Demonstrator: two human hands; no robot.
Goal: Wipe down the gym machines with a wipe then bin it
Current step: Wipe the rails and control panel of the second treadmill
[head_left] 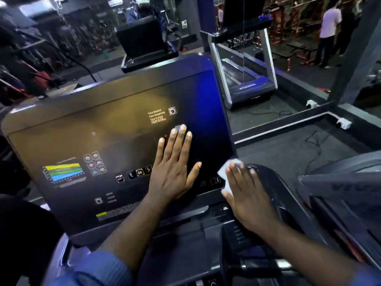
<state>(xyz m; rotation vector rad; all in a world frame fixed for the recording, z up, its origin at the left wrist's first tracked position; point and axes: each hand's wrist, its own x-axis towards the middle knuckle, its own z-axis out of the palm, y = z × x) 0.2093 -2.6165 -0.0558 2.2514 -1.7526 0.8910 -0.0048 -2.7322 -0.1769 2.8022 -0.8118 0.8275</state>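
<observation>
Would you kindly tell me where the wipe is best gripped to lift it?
Probably its left edge: the wipe lies flat under the right hand, pressed on the curved machine, and only that edge shows beyond the fingers. Pinch it from the left.

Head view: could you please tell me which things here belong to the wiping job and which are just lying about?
Job: wipe under the right hand; left hand flat on the console panel; dark side housing under the wipe.
Lying about: white socket box; floor cable; person in the background.
</observation>
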